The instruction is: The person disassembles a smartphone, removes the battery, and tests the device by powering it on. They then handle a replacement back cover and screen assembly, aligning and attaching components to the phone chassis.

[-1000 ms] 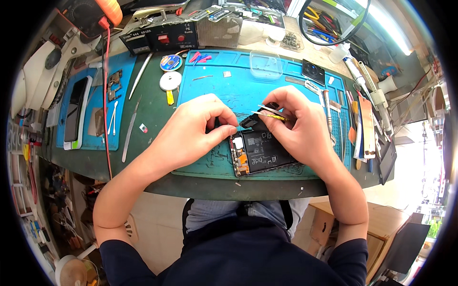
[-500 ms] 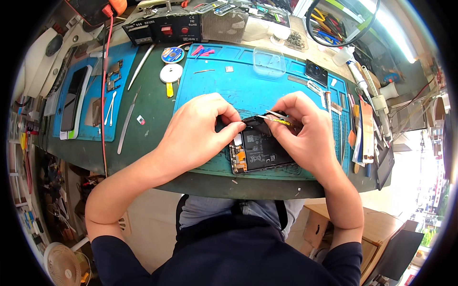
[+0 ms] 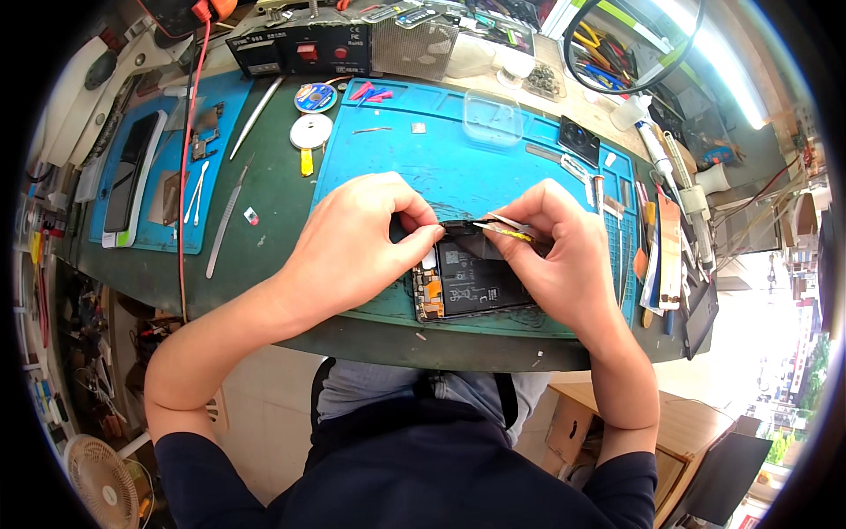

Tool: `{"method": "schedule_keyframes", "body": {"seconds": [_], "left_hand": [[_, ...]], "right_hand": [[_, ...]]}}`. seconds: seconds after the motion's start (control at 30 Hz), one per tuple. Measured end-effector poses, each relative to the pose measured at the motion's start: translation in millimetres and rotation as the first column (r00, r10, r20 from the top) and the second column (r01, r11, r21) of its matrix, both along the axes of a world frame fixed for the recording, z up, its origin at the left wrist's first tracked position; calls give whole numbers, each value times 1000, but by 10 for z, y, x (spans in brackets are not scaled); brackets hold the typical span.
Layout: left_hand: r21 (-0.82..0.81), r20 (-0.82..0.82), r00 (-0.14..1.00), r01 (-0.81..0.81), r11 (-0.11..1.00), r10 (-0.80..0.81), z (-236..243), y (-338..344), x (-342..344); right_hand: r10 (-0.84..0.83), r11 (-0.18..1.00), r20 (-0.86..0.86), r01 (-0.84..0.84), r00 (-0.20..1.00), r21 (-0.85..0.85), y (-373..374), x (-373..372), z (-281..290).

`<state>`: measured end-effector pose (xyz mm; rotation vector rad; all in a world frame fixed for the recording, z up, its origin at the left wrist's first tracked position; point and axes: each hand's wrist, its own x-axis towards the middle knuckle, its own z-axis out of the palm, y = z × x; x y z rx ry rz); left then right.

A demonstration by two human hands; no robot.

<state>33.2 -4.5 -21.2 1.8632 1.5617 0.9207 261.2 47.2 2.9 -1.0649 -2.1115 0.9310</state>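
Note:
An opened phone [image 3: 480, 284], its black battery and orange flex cable showing, lies on the blue mat in front of me. Above its far edge, my left hand [image 3: 357, 236] pinches one end of a small black part [image 3: 459, 229] between thumb and forefinger. From the right, my right hand [image 3: 568, 257] grips a pair of tweezers [image 3: 509, 233] with a yellow patch. The tweezers' tips point left at the black part's other end; whether they clasp it I cannot make out. A dark translucent film or flap hangs below the tips, over part of the battery.
A clear plastic box [image 3: 493, 119] and a camera cover plate [image 3: 579, 138] lie on the far mat. Left stand solder spools [image 3: 311, 131], a scalpel [image 3: 227, 220] and another phone [image 3: 132, 172]. Several hand tools [image 3: 670, 238] line the right edge. A red cable [image 3: 183, 194] hangs at left.
The view has shifted a little, so the bench appears farther left. The black part between my hands now looks more level. Both hands keep their grips.

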Motion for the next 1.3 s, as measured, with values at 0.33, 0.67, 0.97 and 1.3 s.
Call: {"method": "schedule_keyframes", "body": {"seconds": [0.33, 0.67, 0.97, 1.3], "left_hand": [[11, -1, 1000, 2, 1000, -2, -3, 1, 1], [8, 7, 1000, -1, 1000, 1, -7, -8, -7], [20, -3, 1000, 18, 1000, -18, 5, -14, -11], [12, -12, 995, 99, 995, -99, 33, 2, -56]], "right_hand": [[5, 1000, 15, -5, 1000, -6, 1, 5, 6], [1, 997, 86, -8, 996, 76, -24, -3, 36], [-13, 971, 103, -12, 995, 237, -34, 22, -13], [-160, 954, 27, 148, 987, 262, 56, 50, -1]]}}
